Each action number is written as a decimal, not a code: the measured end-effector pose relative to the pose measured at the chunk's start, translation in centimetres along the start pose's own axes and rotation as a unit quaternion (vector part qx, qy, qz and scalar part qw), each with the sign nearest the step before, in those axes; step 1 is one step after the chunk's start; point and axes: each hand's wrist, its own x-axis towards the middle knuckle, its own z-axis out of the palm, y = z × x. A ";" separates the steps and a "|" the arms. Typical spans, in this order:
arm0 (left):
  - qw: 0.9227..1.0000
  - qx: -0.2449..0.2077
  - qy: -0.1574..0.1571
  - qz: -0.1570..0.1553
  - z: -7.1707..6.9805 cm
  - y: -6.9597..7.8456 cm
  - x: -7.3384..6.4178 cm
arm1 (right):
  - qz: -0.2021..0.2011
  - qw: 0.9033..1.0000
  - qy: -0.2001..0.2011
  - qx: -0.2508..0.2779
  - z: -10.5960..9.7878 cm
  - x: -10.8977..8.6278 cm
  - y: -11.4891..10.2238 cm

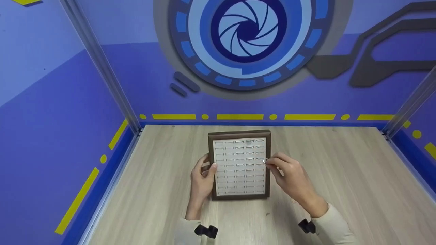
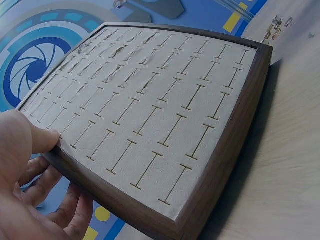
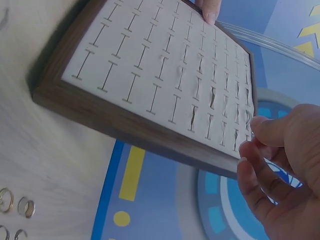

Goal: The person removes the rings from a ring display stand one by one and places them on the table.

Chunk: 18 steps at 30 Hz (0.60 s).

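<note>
A brown-framed ring display tray with a pale slotted insert is tilted up above the table. My left hand grips its left side, thumb on the front edge and fingers behind. My right hand is at the tray's right edge, thumb and fingertips pinching a small shiny ring against the upper right slots. In the right wrist view the thumb and fingers come together at the insert's far end and hide what they pinch. Another ring sits in a top-row slot.
Several loose metal rings lie on the wooden table, to the right of the tray. Behind the table stands a blue wall with a round printed pattern, and side panels with metal posts flank it.
</note>
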 end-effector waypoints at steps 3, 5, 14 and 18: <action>1.000 0.004 -0.002 0.000 0.0 -0.1 0.0 | -0.003 1.000 -0.003 -0.003 -0.4 -0.6 0.3; 1.000 0.007 -0.002 0.000 -0.1 -0.2 0.0 | -0.009 1.000 -0.006 -0.007 -0.7 -1.0 0.5; 1.000 0.007 -0.001 0.001 -0.1 -0.2 0.0 | -0.009 1.000 -0.015 -0.021 -2.3 -2.7 1.7; 1.000 0.005 -0.001 0.000 0.0 -0.1 0.0 | -0.003 0.999 -0.024 -0.032 -2.9 -3.6 2.2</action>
